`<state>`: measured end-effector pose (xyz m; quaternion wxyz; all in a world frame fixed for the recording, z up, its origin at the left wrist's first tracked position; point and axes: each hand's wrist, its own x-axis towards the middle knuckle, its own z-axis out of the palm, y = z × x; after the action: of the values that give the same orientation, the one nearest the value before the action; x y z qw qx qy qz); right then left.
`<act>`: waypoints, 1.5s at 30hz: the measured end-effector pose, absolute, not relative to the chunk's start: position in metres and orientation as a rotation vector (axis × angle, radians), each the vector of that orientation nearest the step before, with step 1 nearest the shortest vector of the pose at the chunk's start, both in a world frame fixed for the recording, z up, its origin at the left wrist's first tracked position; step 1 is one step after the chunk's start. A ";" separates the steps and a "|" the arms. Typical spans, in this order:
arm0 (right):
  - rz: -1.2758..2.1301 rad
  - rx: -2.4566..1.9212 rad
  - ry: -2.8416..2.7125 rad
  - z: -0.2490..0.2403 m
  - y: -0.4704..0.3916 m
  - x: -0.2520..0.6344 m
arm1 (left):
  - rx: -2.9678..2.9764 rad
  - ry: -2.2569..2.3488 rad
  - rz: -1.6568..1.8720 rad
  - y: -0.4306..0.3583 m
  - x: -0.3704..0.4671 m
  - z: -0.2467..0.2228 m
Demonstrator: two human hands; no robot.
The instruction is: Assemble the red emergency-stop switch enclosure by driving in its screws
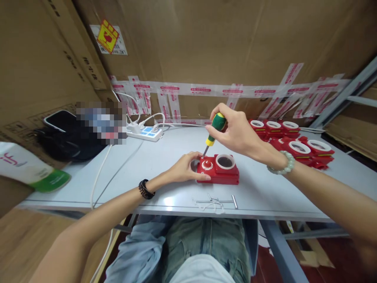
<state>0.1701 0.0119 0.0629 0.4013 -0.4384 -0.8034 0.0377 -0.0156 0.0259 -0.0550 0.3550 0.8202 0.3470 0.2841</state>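
On the table in front of me lies a red housing [219, 177] with a white-ringed round window and a smaller round knob. My left hand [188, 169] grips its left end, thumb along the near side and fingers at the far side. A green and yellow screwdriver [218, 122] is in my right hand [235, 127], wrapped around the handle. The shaft slants down to the left, and its tip meets the housing's far left corner, where a screw seems to sit. Nearer the front edge lie metal T-shaped rods [226, 201] with a pale string.
Several similar red housings [300, 148] stand at the right. A white power strip [145, 133] with plugs and cables sits at the back left. Farther left are a phone [61, 120] on a black bag and a white-green tube [32, 169]. Cardboard [188, 47] walls the back.
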 end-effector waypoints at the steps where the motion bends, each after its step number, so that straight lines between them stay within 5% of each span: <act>1: 0.103 -1.114 -2.031 0.062 0.012 0.170 | 2.125 0.898 0.732 0.026 -0.016 -0.055; 29: -0.011 -1.189 -2.071 0.064 0.012 0.164 | 2.164 0.874 0.737 0.031 -0.016 -0.061; 45: -0.588 -1.294 -2.024 0.066 0.037 0.141 | 2.192 0.907 0.742 0.032 -0.015 -0.059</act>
<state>0.1410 0.0370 0.0658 0.3280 -0.4941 -0.7732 -0.2246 -0.0152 0.0318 -0.0595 0.3223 0.8348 0.3456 0.2826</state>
